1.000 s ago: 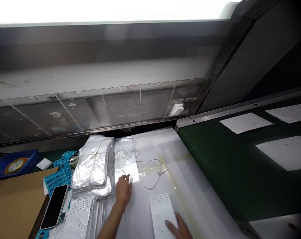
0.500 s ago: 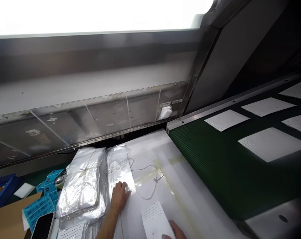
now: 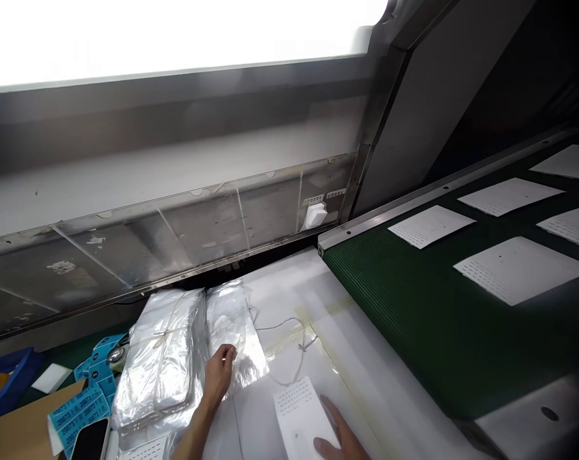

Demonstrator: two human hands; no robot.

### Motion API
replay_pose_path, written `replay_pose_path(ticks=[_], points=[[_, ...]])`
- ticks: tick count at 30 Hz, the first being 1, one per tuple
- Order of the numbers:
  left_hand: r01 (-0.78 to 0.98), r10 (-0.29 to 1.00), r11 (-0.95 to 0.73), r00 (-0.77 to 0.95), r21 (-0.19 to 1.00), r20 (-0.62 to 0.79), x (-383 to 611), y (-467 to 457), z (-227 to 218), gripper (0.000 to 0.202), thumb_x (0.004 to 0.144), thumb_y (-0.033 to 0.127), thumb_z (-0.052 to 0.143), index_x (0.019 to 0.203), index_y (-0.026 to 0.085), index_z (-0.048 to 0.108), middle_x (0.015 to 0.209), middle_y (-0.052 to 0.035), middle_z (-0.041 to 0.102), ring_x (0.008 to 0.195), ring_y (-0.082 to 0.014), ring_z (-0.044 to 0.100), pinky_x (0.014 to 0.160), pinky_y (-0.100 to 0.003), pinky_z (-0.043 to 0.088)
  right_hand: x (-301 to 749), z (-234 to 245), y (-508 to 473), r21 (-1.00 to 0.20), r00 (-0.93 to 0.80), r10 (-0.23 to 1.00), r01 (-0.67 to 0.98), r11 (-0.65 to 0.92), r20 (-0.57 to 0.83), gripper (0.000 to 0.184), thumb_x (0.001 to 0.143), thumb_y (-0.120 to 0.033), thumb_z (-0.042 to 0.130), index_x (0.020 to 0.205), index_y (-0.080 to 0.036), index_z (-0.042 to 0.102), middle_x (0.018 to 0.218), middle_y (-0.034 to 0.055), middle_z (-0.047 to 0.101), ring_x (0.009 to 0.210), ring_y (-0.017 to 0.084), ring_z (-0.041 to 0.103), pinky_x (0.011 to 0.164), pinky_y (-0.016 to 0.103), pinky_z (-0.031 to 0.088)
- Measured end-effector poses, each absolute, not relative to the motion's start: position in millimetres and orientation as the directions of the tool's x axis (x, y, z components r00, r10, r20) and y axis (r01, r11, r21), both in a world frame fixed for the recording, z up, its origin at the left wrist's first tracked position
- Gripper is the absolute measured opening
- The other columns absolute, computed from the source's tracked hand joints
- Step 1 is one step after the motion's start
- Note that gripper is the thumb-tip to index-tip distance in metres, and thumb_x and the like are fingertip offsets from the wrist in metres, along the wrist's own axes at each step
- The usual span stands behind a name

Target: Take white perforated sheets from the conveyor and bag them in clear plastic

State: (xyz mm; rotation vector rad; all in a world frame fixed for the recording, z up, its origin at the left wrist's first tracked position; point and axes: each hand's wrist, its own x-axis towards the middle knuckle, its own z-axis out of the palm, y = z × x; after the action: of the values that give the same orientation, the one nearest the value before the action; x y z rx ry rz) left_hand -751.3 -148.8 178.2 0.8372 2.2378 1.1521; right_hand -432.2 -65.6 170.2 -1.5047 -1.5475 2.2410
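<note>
The right hand (image 3: 344,437) grasps a white slotted panel (image 3: 302,425) by its right side, thumb on top, at the near part of the white-covered table (image 3: 289,278). The left hand (image 3: 218,372) has fingertips drawn together at the clear bags (image 3: 249,358); whether they pinch one, I cannot tell. Leftward lies a string-tied bundle (image 3: 157,370); rightward, a green belt (image 3: 404,332) carries white panels (image 3: 521,271).

marked white panel (image 3: 299,415) near clear bags (image 3: 249,365)

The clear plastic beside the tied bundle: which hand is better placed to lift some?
Probably the left hand: it is right at the clear plastic, while the right hand is farther off, holding a white card.
</note>
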Motion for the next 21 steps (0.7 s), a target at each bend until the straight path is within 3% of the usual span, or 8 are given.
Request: replay_pose_path(ticks=[2, 4, 6, 9, 13, 15, 17, 21], points=[[0.196, 0.693, 0.383, -0.707, 0.903, -0.141, -751, -152, 205, 0.032, 0.086, 0.047, 0.039, 0.081, 0.019, 0.054, 0.077, -0.0027, 0.059, 0.075, -0.0193, 0.057, 0.069, -0.032, 0.048, -445, 186, -64, -0.787, -0.602, 0.517, 0.376, -0.489, -0.609, 0.093, 0.068, -0.059, 0.062, 0.143, -0.033, 0.015, 0.146, 0.006, 0.035, 0.129, 0.03, 0.039, 0.096, 0.041, 0.043], [0.098, 0.682, 0.317, -0.715, 0.943, -0.155, -744, -157, 231, 0.033, 0.085, 0.049, 0.041, 0.08, 0.019, 0.053, 0.077, -0.0018, 0.056, 0.074, -0.0178, 0.055, 0.065, -0.031, 0.05, -458, 203, -62, -0.842, -0.657, 0.538, 0.324, -0.432, -0.529, 0.089, 0.073, -0.057, 0.058, 0.144, -0.036, 0.01, 0.149, 0.0031, 0.03, 0.132, 0.027, 0.035, 0.1, 0.04, 0.04], [0.021, 0.668, 0.277, -0.723, 0.961, -0.177, -729, -162, 255, 0.032, 0.086, 0.05, 0.042, 0.086, 0.02, 0.052, 0.074, -0.0004, 0.053, 0.071, -0.0166, 0.054, 0.063, -0.03, 0.051, -469, 219, -59, -0.875, -0.692, 0.541, 0.322, -0.361, -0.478, 0.076, 0.078, -0.054, 0.054, 0.143, -0.036, 0.017, 0.148, 0.0009, 0.031, 0.131, 0.025, 0.036, 0.102, 0.038, 0.038], [-0.153, 0.645, 0.203, -0.722, 0.967, -0.249, -696, -171, 278, 0.034, 0.087, 0.048, 0.043, 0.109, 0.024, 0.049, 0.071, 0.0027, 0.05, 0.066, -0.0147, 0.053, 0.066, -0.034, 0.052, -478, 239, -56, -0.889, -0.705, 0.542, 0.37, -0.269, -0.457, 0.054, 0.084, -0.052, 0.047, 0.133, -0.032, 0.043, 0.141, 0.002, 0.042, 0.123, 0.025, 0.044, 0.097, 0.037, 0.043], [-0.503, 0.681, -0.102, -0.664, 0.858, -0.309, -653, -183, 286, 0.04, 0.084, 0.039, 0.05, 0.122, 0.025, 0.048, 0.07, 0.0038, 0.046, 0.069, -0.0131, 0.052, 0.089, -0.043, 0.048, -477, 253, -58, -0.904, -0.717, 0.555, 0.381, -0.194, -0.422, 0.041, 0.083, -0.049, 0.051, 0.117, -0.028, 0.059, 0.13, 0.0024, 0.053, 0.119, 0.027, 0.048, 0.098, 0.038, 0.041], [-0.534, 0.71, -0.173, -0.65, 0.827, -0.271, -641, -189, 283, 0.049, 0.076, 0.034, 0.058, 0.122, 0.021, 0.05, 0.072, 0.0023, 0.049, 0.076, -0.015, 0.054, 0.098, -0.045, 0.043, -472, 258, -58, -0.901, -0.706, 0.562, 0.371, -0.224, -0.43, 0.043, 0.081, -0.049, 0.053, 0.117, -0.027, 0.059, 0.13, 0.0035, 0.053, 0.119, 0.029, 0.048, 0.098, 0.04, 0.041], [-0.47, 0.675, -0.119, -0.684, 0.875, -0.276, -635, -193, 280, 0.06, 0.067, 0.03, 0.068, 0.124, 0.022, 0.049, 0.072, 0.0031, 0.05, 0.077, -0.0154, 0.055, 0.098, -0.043, 0.042, -462, 264, -54, -0.892, -0.679, 0.579, 0.338, -0.3, -0.452, 0.05, 0.079, -0.053, 0.054, 0.12, -0.024, 0.057, 0.134, 0.007, 0.05, 0.118, 0.032, 0.049, 0.092, 0.041, 0.046], [-0.341, 0.507, 0.1, -0.791, 0.935, -0.343, -633, -193, 277, 0.063, 0.063, 0.046, 0.073, 0.119, 0.023, 0.053, 0.058, 0.0085, 0.039, 0.058, -0.0114, 0.048, 0.075, -0.036, 0.053, -431, 289, -43, -0.83, -0.634, 0.565, 0.244, -0.502, -0.528, 0.066, 0.075, -0.059, 0.055, 0.13, -0.024, 0.046, 0.147, 0.0092, 0.033, 0.125, 0.034, 0.042, 0.085, 0.041, 0.049]])
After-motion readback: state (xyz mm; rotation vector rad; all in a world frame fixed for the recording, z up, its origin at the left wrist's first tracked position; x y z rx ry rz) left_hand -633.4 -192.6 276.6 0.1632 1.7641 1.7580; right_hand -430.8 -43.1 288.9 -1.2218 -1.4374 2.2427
